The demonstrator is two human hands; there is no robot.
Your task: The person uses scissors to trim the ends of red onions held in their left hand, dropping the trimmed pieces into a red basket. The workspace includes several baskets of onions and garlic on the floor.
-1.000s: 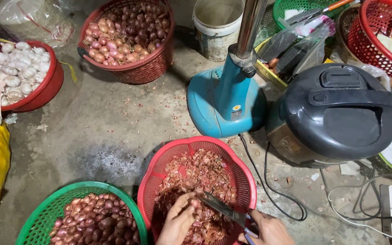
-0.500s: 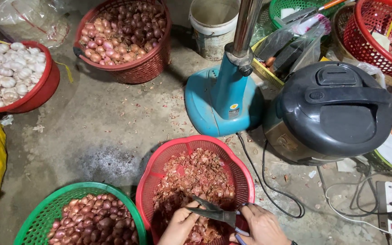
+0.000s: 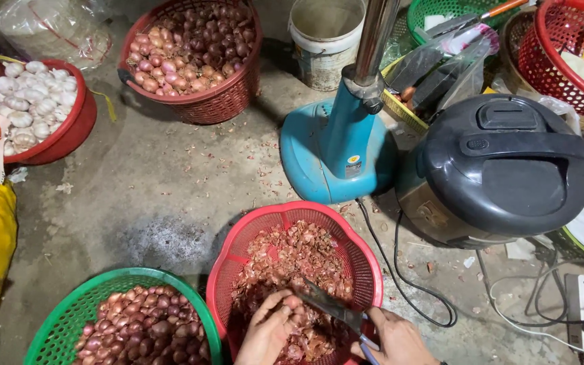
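left hand (image 3: 270, 331): fingers closed around a small shallot (image 3: 293, 302), held over the red basket (image 3: 238, 253) of peelings, near centre.
right hand (image 3: 393, 336): clenched on a knife (image 3: 329, 307) handle; blade tip points left, at the shallot.
change: the blade now sits lower and closer to the shallot than half a second ago; judged mid-cut.
surroundings: green basket (image 3: 69, 318) of peeled shallots to the left; black cooker (image 3: 501, 169) far right.

Dim, warm light from overhead; soft shadows beside baskets; sharp focus; mild edge distortion.

Left hand (image 3: 270, 332) curled, fingers bunched; right hand (image 3: 395, 339) fisted, close beside it.
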